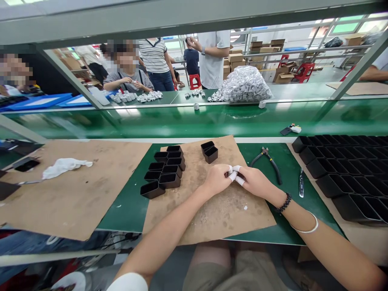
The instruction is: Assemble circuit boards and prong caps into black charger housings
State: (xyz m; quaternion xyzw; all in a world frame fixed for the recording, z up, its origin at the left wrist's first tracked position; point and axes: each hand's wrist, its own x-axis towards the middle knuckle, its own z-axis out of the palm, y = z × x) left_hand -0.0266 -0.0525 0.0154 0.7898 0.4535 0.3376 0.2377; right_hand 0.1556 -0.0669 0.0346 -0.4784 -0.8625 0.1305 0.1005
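Observation:
My left hand (216, 179) and my right hand (254, 182) meet over a brown cardboard sheet (212, 210), fingers curled and pressed together, with white finger cots on the tips. What they pinch between them is hidden. To the left stands a block of several black plastic housings (165, 171) in rows. A pair of the same housings (209, 152) sits just beyond my hands.
Black-handled pliers (268, 161) and a small tool (301, 182) lie on the green mat at the right, beside a large batch of black housings (345, 169). A white cloth (65, 166) rests on the left cardboard. Other people work behind the green conveyor (194, 119), near a bag of white parts (244, 85).

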